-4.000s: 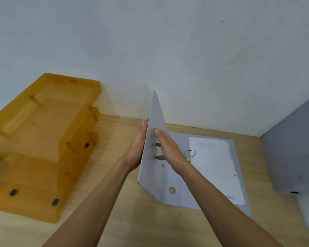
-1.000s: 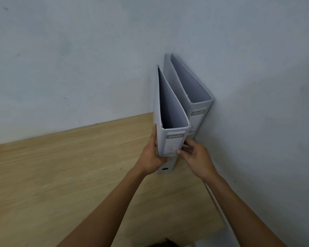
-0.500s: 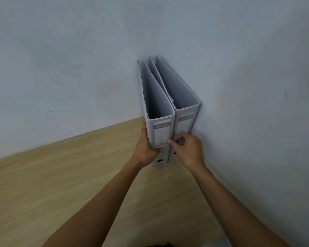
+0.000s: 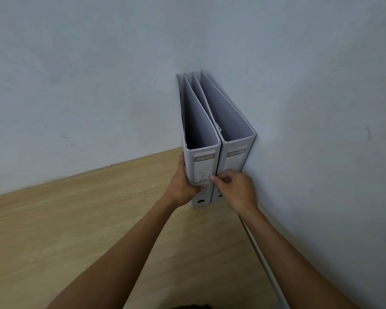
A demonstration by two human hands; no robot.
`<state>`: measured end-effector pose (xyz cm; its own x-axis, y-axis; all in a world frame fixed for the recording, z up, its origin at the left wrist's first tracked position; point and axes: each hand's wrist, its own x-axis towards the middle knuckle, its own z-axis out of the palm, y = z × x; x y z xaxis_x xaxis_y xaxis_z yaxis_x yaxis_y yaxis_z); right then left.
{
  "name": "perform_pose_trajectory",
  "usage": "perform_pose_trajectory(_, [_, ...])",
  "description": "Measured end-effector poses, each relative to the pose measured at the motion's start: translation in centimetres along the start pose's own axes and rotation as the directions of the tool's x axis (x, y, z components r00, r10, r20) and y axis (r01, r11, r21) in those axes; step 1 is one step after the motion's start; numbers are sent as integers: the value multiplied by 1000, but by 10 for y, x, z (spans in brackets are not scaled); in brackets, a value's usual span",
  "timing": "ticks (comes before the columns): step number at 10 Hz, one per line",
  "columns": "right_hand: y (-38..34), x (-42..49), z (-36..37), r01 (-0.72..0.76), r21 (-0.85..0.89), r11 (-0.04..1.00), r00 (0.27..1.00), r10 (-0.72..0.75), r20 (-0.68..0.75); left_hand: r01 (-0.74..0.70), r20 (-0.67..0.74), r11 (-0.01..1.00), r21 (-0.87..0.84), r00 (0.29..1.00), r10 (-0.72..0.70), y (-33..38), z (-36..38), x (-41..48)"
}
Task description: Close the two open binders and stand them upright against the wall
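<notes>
1. Two grey lever-arch binders stand upright, side by side and touching, in the corner where the back wall [image 4: 98, 85] meets the side wall [image 4: 321, 130], bases on the wooden counter [image 4: 76, 230].
2. The left binder [image 4: 204, 166] shows its spine toward the viewer, with a grey "Bantex" label band above a white label panel and a round finger hole near the base.
3. The right binder [image 4: 235, 159] carries the same label, and its far cover lies against the side wall.
4. Both binders are closed; seen from above, each forms a narrow wedge tapering toward the back wall.
5. The left hand [image 4: 184, 186] clamps the left binder's spine, fingers on the outer cover and thumb across the spine's lower front.
6. The right hand [image 4: 236, 190] is curled with its fingertips [image 4: 212, 177] pressed at the seam between the two spines; whether this grip holds either binder cannot be told.
</notes>
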<state>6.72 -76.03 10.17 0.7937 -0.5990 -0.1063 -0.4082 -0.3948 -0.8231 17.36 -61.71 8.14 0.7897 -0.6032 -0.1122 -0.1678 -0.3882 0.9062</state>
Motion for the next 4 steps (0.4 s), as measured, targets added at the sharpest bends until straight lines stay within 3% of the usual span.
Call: perform_pose_trajectory(4, [-6, -18, 15, -35, 38, 999, 998, 34, 47, 83, 44, 996, 20, 995, -84, 14, -21, -32])
